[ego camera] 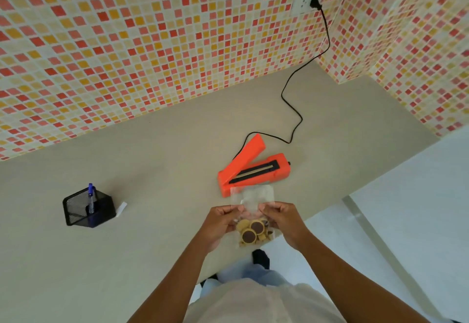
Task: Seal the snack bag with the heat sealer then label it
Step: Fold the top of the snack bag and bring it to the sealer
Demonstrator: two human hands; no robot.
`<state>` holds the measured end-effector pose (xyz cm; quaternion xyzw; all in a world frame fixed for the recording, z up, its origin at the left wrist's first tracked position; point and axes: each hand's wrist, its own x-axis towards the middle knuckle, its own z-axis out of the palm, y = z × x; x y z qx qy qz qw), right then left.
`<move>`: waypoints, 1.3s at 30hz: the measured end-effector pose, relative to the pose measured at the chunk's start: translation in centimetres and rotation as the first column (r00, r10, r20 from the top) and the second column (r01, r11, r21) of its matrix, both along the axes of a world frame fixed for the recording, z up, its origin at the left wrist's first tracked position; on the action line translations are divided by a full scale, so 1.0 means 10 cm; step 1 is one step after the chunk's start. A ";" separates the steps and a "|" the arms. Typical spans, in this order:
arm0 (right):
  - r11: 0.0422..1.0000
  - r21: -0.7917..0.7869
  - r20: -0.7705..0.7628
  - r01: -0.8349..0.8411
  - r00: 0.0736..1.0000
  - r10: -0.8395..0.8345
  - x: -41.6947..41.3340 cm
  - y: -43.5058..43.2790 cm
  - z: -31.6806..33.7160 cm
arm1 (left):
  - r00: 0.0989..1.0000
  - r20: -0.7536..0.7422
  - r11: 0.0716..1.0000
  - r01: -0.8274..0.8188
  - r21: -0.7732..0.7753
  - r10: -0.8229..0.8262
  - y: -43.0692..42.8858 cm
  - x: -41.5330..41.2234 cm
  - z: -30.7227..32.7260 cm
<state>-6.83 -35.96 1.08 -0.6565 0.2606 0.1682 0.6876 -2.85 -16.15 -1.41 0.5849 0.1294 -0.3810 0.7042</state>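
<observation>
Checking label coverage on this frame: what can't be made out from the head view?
- Snack bag mouth: clear film, so open or sealed can't be told.
- White slip: partly behind the mesh pen holder; blank or printed unclear.
- Heat sealer near edge: overlapped by the bag top.
- Left hand, right hand: fingertips blurred through the film.

Fingertips of the left hand [223, 218] and right hand [284, 217] hidden behind the bag [252, 202]. Bag's clear top hard to trace against the sealer [250, 171] just beyond the hands. Pen [90, 197], far left of the left hand, half sunk in the holder [87, 208]. White slip [121, 208] beside it mostly hidden. Forearms cut off below.
</observation>
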 end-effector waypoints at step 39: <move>0.991 0.055 -0.118 -0.124 0.984 0.130 0.78 -0.82 -0.13 | 0.815 -0.091 0.816 -0.553 0.170 0.572 -1.10 0.11 0.06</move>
